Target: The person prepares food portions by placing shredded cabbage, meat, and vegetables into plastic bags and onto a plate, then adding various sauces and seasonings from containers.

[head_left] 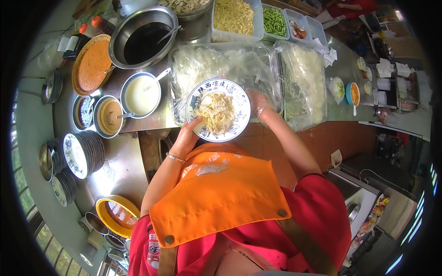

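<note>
My left hand (188,135), bare with a bangle at the wrist, grips the left rim of a white plate (242,119) with blue decoration and writing. Pale noodle-like strips and bean sprouts (220,114) are heaped in its middle. My right hand (259,103) wears a clear plastic glove and is beside the plate's right rim. Its fingertips are partly hidden, and I cannot tell whether they touch the plate. Beyond the plate lies a tray (224,57) of pale noodles under clear plastic film. Another film-covered noodle tray (304,82) stands to its right.
At left are a steel basin of dark liquid (146,45), a bowl of orange sauce (92,65), a bowl of white liquid with a spoon (138,98) and stacked plates (77,155). Bean sprouts (233,17) and cut green vegetables (275,22) fill tubs behind. Another person (348,8) is far right.
</note>
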A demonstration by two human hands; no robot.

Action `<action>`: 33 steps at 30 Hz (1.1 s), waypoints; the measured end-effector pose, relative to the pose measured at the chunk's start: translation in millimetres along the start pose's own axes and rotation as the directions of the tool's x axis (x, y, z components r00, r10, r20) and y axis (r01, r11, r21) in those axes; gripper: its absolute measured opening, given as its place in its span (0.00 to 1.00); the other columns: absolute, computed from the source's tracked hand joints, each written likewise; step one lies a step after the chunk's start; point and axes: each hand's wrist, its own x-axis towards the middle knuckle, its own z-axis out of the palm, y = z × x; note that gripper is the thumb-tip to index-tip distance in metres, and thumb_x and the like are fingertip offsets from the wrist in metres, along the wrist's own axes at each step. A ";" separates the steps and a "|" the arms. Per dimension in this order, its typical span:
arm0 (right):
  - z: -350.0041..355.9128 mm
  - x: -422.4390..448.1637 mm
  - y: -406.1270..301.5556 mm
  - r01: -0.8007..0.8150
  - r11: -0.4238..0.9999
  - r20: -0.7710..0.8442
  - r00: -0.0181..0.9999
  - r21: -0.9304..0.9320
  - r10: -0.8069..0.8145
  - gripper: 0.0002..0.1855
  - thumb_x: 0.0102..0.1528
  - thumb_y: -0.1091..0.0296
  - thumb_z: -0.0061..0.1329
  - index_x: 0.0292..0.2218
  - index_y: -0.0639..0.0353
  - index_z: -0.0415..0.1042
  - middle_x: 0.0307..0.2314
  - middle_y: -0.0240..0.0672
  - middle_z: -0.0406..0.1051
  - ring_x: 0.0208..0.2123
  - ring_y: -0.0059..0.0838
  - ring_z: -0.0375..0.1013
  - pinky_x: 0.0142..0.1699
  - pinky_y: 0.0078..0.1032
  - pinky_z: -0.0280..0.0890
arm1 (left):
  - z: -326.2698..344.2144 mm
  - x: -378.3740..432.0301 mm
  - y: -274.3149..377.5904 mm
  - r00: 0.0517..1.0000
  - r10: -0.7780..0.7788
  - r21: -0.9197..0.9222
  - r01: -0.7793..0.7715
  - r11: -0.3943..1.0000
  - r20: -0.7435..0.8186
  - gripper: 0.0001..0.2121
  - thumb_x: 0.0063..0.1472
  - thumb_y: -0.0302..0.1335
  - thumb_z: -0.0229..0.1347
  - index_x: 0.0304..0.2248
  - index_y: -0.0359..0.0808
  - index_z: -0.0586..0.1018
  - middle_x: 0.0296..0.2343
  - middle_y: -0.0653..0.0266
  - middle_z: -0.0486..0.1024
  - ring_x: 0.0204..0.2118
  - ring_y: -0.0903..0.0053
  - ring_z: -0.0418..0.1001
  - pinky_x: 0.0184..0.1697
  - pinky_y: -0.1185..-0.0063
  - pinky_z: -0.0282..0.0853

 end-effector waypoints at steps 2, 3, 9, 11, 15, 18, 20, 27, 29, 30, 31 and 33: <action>17.4 10.3 -0.3 0.023 0.999 -0.205 0.979 0.043 -0.014 0.16 0.57 0.58 0.44 0.43 0.58 0.67 0.43 0.49 0.68 0.40 0.51 0.71 0.47 0.39 0.66 | 3.6 14.5 11.1 1.000 0.005 0.058 -0.004 0.998 -0.023 0.17 0.62 0.27 0.53 0.48 0.31 0.68 0.42 0.59 0.73 0.44 0.72 0.73 0.46 0.75 0.71; 22.4 18.7 -3.8 0.062 0.995 -0.399 0.917 0.076 -0.027 0.20 0.57 0.54 0.43 0.44 0.58 0.67 0.45 0.49 0.68 0.44 0.51 0.70 0.49 0.40 0.65 | 7.7 20.8 20.4 1.000 0.014 0.084 -0.013 0.996 -0.019 0.17 0.62 0.27 0.53 0.48 0.31 0.68 0.41 0.60 0.73 0.43 0.72 0.74 0.46 0.75 0.72; 31.6 5.4 -62.7 0.259 0.920 -0.031 0.959 -0.294 -0.280 0.37 0.50 0.45 0.52 0.55 0.56 0.60 0.48 0.42 0.62 0.50 0.42 0.62 0.54 0.39 0.60 | 31.3 56.3 85.5 0.967 0.254 0.144 -0.250 0.957 -0.012 0.18 0.62 0.29 0.52 0.49 0.29 0.68 0.43 0.59 0.73 0.44 0.73 0.74 0.46 0.77 0.71; 47.7 7.6 -57.3 0.187 0.966 -0.003 0.982 -0.178 -0.190 0.32 0.53 0.51 0.51 0.54 0.55 0.61 0.44 0.44 0.64 0.47 0.43 0.65 0.54 0.41 0.60 | 44.6 58.2 106.7 0.950 0.313 0.198 -0.304 0.932 -0.015 0.18 0.62 0.30 0.51 0.49 0.30 0.68 0.43 0.60 0.73 0.44 0.75 0.74 0.46 0.78 0.71; 93.9 60.7 -15.4 0.192 0.978 -0.002 0.981 -0.082 -0.193 0.26 0.55 0.58 0.48 0.52 0.61 0.62 0.50 0.44 0.64 0.49 0.37 0.67 0.47 0.35 0.66 | 68.2 56.4 131.3 0.933 0.359 0.209 -0.346 0.915 -0.030 0.18 0.63 0.30 0.50 0.49 0.28 0.68 0.43 0.59 0.74 0.44 0.74 0.74 0.46 0.77 0.72; 96.7 90.8 2.8 -0.039 0.788 -0.131 0.980 0.615 0.150 0.24 0.58 0.61 0.45 0.53 0.61 0.61 0.52 0.45 0.62 0.46 0.36 0.69 0.46 0.36 0.66 | 76.2 53.9 128.9 0.934 0.355 0.129 -0.347 0.929 -0.042 0.18 0.62 0.29 0.50 0.49 0.29 0.68 0.43 0.58 0.74 0.45 0.73 0.74 0.46 0.76 0.72; 86.9 108.7 -2.5 -0.058 0.689 -0.092 0.980 0.723 0.179 0.25 0.58 0.61 0.43 0.54 0.61 0.59 0.53 0.45 0.61 0.48 0.37 0.68 0.48 0.36 0.64 | 78.7 53.1 122.8 0.932 0.360 0.148 -0.351 0.925 -0.041 0.18 0.62 0.30 0.50 0.49 0.28 0.67 0.43 0.57 0.73 0.44 0.73 0.74 0.46 0.77 0.72; 118.1 163.1 -43.8 0.120 0.907 -0.422 0.904 0.403 0.068 0.28 0.60 0.62 0.39 0.59 0.60 0.54 0.56 0.46 0.59 0.53 0.41 0.64 0.56 0.35 0.58 | 94.5 78.5 109.7 0.936 0.350 0.182 -0.337 0.924 -0.041 0.18 0.61 0.30 0.52 0.47 0.29 0.67 0.41 0.57 0.73 0.42 0.73 0.74 0.43 0.76 0.73; 120.4 157.2 -24.6 0.204 0.918 -0.451 0.892 0.341 -0.030 0.29 0.60 0.62 0.38 0.60 0.60 0.52 0.57 0.46 0.58 0.54 0.43 0.62 0.59 0.35 0.56 | 97.0 82.5 112.4 0.937 0.349 0.168 -0.342 0.925 -0.010 0.18 0.61 0.30 0.53 0.46 0.29 0.66 0.41 0.56 0.72 0.40 0.72 0.74 0.41 0.76 0.74; 121.1 152.0 -3.9 0.317 0.913 -0.467 0.868 0.258 -0.169 0.29 0.59 0.61 0.39 0.58 0.63 0.55 0.55 0.49 0.60 0.57 0.46 0.59 0.63 0.34 0.50 | 99.0 84.4 115.5 0.940 0.340 0.170 -0.334 0.927 -0.008 0.18 0.61 0.30 0.52 0.46 0.29 0.66 0.41 0.56 0.72 0.41 0.72 0.74 0.41 0.75 0.74; 111.2 139.0 1.4 0.318 0.913 -0.459 0.871 0.256 -0.175 0.29 0.59 0.61 0.39 0.58 0.63 0.55 0.55 0.49 0.60 0.57 0.46 0.59 0.63 0.34 0.50 | 96.2 83.5 118.4 0.940 0.341 0.166 -0.333 0.928 -0.021 0.18 0.61 0.30 0.52 0.47 0.29 0.66 0.41 0.55 0.72 0.41 0.72 0.74 0.42 0.74 0.74; 67.4 90.1 -10.4 0.059 0.965 -0.185 0.983 0.257 -0.010 0.26 0.56 0.66 0.41 0.56 0.59 0.59 0.53 0.51 0.61 0.56 0.48 0.60 0.60 0.35 0.55 | 85.9 79.0 123.0 0.936 0.351 0.142 -0.344 0.928 -0.024 0.18 0.61 0.29 0.51 0.47 0.28 0.65 0.41 0.54 0.72 0.42 0.70 0.74 0.44 0.73 0.74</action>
